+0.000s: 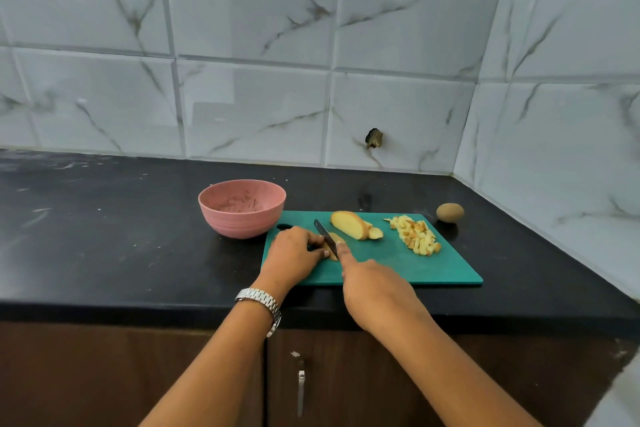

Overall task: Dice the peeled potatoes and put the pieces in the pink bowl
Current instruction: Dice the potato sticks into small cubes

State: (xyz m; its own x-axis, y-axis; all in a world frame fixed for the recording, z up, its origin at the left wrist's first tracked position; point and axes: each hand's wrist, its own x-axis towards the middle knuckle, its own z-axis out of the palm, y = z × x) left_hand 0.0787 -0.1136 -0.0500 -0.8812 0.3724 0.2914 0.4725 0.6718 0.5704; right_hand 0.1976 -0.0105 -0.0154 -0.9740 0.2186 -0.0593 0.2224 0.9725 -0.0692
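Observation:
On the green cutting board (433, 270) my left hand (294, 253) holds down a potato slice (335, 239) with curled fingers. My right hand (374, 288) grips a dark knife (325, 236), its blade lying across that slice. Further back on the board lies a stack of potato slices (351, 225). To their right sits a pile of diced potato (417, 235). The pink bowl (241, 207) stands just left of the board, with no potato pieces in it.
A whole unpeeled potato (449, 212) lies on the black counter (104, 236) beyond the board's right end. The tiled wall (311, 80) rises behind and turns a corner at the right. Brown cabinet doors (104, 374) sit below the counter edge.

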